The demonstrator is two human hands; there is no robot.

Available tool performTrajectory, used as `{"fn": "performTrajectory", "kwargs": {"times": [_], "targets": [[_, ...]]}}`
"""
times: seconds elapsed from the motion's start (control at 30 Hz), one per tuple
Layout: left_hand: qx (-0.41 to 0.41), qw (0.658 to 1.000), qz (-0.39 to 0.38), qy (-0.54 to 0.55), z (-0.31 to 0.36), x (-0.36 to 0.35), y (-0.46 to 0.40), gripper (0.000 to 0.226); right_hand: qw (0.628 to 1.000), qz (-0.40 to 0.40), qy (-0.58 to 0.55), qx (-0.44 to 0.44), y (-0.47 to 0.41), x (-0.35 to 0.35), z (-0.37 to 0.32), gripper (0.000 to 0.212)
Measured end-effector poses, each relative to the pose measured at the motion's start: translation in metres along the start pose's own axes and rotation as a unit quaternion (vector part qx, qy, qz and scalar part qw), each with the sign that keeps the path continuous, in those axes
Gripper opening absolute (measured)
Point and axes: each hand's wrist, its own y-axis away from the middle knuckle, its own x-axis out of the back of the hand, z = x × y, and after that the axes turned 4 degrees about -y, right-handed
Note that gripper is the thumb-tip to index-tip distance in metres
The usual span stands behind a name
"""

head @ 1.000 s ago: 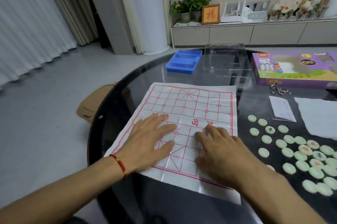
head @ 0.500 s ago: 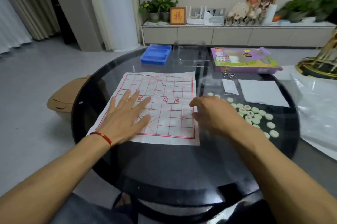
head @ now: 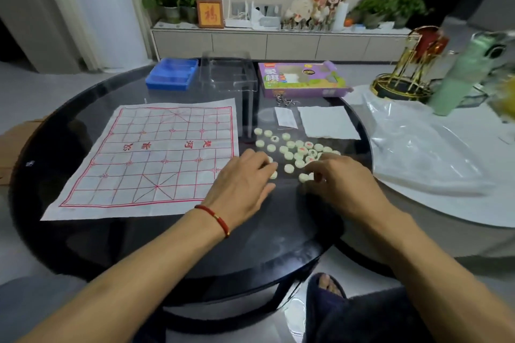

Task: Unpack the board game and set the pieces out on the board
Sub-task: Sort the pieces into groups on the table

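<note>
A white paper board (head: 156, 158) with a red grid lies flat on the left half of the round black glass table (head: 139, 245); no pieces stand on it. To its right lies a loose pile of several pale round game pieces (head: 292, 147), some showing red or dark characters. My left hand (head: 242, 183), with a red bracelet at the wrist, reaches off the board's right edge, its fingertips touching pieces at the near left of the pile. My right hand (head: 340, 181) has its fingers curled and pinches a piece at the pile's near edge.
Behind the board stand a blue tray (head: 172, 75), a clear plastic lid (head: 228, 72) and the purple game box (head: 301, 80). A white sheet (head: 328, 122) and small bag (head: 285, 116) lie behind the pile. A white table with plastic film (head: 418, 147) adjoins on the right.
Both hands have left the board, where they lay flat, and moved right to the pile of pieces. The view has swung right and pulled back.
</note>
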Motion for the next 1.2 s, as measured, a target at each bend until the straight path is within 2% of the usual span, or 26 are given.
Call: {"fn": "performTrajectory", "kwargs": {"times": [0.1,0.23,0.37,0.47,0.53,0.67,0.83,1.03,1.13,1.2], "targets": [[-0.016,1.0,0.003,-0.015,-0.003,-0.008,-0.006,0.02,0.999,0.017,0.025,0.02,-0.001,-0.011,0.0,0.021],[-0.005,0.999,-0.006,0.038,-0.007,-0.01,-0.005,0.005,0.999,0.024,0.023,0.034,-0.002,-0.023,-0.003,0.024],[-0.032,0.997,-0.019,0.063,0.004,-0.002,0.006,0.004,0.997,0.018,-0.037,0.069,0.009,-0.026,-0.008,0.012],[-0.055,0.997,-0.029,0.035,0.014,-0.004,0.008,0.008,0.996,0.004,-0.039,0.078,0.016,-0.028,-0.01,0.012],[-0.041,0.998,-0.017,0.033,0.014,-0.006,0.004,0.014,0.995,0.014,-0.085,0.052,0.015,-0.026,-0.006,0.014],[0.035,0.993,-0.022,0.107,0.013,-0.002,0.0,0.01,0.981,0.001,-0.189,-0.049,0.009,-0.02,0.005,0.011],[0.04,0.991,-0.038,0.119,0.017,-0.004,0.001,0.01,0.989,-0.004,-0.145,-0.021,0.009,-0.024,-0.001,0.012],[0.052,0.991,-0.004,0.12,0.021,0.002,0.009,0.013,0.993,0.015,-0.112,0.036,0.02,-0.021,-0.004,0.016],[0.029,0.994,-0.036,0.104,0.024,0.006,0.018,0.021,0.993,0.012,-0.103,0.061,0.029,-0.027,-0.003,0.018],[0.014,0.994,-0.045,0.103,0.026,0.007,0.02,0.013,0.994,0.007,-0.092,0.063,0.03,-0.028,-0.001,0.016]]}}
